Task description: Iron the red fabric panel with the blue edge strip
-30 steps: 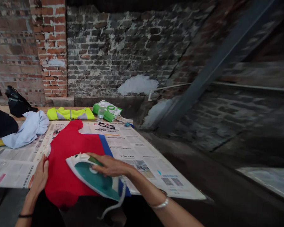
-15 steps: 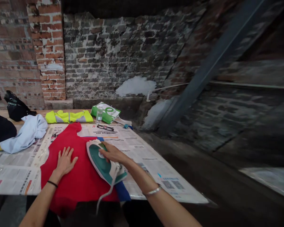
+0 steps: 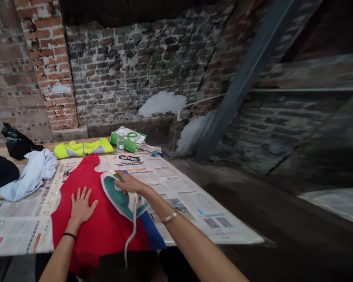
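A red garment piece with a blue strip along its right side lies spread on the newspaper-covered table, its lower end hanging over the front edge. My left hand rests flat on the red cloth, fingers spread, holding nothing. A teal and white iron sits on the cloth near its right side, tip pointing up and left. My right hand is wrapped round its handle. From the iron's rear a white cord hangs down past the table edge.
Behind the garment are a yellow reflective vest, a clear bottle, a green and white bag and black glasses. At the left lie a light blue cloth, dark fabric and a black bag.
The iron, with my right hand on it, has moved a little left over the red cloth, uncovering more of the blue strip. The view has shifted slightly. My left hand still lies on the cloth.
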`<state>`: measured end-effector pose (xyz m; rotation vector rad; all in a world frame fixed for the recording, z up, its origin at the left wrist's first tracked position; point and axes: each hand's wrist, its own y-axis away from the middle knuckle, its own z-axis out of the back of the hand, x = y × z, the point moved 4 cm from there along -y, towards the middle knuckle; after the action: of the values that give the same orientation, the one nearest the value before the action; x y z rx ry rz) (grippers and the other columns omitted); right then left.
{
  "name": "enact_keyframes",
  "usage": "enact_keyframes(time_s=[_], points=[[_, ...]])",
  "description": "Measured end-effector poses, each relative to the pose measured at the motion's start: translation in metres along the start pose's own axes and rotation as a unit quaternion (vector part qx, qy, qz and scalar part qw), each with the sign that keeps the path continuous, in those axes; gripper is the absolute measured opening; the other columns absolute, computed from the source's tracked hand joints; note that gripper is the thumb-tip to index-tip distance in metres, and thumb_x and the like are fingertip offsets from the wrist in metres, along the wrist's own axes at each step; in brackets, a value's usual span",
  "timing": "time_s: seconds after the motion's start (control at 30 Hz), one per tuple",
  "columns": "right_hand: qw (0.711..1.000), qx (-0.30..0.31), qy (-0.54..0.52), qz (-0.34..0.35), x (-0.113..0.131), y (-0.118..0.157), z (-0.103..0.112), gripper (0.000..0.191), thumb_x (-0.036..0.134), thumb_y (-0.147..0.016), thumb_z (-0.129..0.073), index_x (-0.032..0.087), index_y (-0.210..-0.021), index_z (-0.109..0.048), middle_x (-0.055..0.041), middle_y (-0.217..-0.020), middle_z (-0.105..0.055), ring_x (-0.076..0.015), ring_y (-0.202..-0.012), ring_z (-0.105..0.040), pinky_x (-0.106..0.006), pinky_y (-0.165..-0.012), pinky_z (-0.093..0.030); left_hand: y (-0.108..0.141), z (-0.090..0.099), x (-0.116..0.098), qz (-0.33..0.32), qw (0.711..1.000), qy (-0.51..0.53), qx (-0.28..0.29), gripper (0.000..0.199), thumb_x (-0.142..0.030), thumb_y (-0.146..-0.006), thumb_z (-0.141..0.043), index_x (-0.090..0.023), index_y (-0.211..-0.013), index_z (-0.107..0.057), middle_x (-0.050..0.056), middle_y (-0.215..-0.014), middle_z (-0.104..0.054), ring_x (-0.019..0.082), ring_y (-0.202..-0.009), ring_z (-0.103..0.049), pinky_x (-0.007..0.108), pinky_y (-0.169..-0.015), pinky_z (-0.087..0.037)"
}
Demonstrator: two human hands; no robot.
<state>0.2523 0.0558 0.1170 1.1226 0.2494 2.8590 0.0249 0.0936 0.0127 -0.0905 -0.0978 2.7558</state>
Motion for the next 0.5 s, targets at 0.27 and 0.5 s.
enact_keyframes(time_s=[0.27,0.5], points=[[1.0,0.005,0.018,0.006,-0.001,0.039,-0.021,0.047,0.026,-0.101,-0.049,0.012,-0.145,-0.046,0.0025,-0.065,-0.066,-0.0142,-0.058,-0.065,-0.021,-0.063,-0.046,0.0,-0.003,-0.001,-0.001,1.0,0.007,-0.003,0.066,-0.056,-0.101,-0.039,-0.022,-0.158,-0.039,0.009,-0.167,-0.03,0.036,-0.156,-0.021,0.064,-0.123,-0.019],[0.995,-0.073,0.053,-0.044,0.032,-0.033,-0.009,0.032,0.025,-0.099,-0.052,0.012,-0.127,-0.058,-0.0077,-0.082,-0.075,-0.0184,-0.074,-0.07,-0.022,-0.061,-0.042,0.0,0.001,0.0,0.006,1.0,0.004,0.005,0.064,-0.055,-0.101,-0.039,-0.023,-0.157,-0.041,0.007,-0.167,-0.031,0.034,-0.156,-0.023,0.061,-0.124,-0.022]])
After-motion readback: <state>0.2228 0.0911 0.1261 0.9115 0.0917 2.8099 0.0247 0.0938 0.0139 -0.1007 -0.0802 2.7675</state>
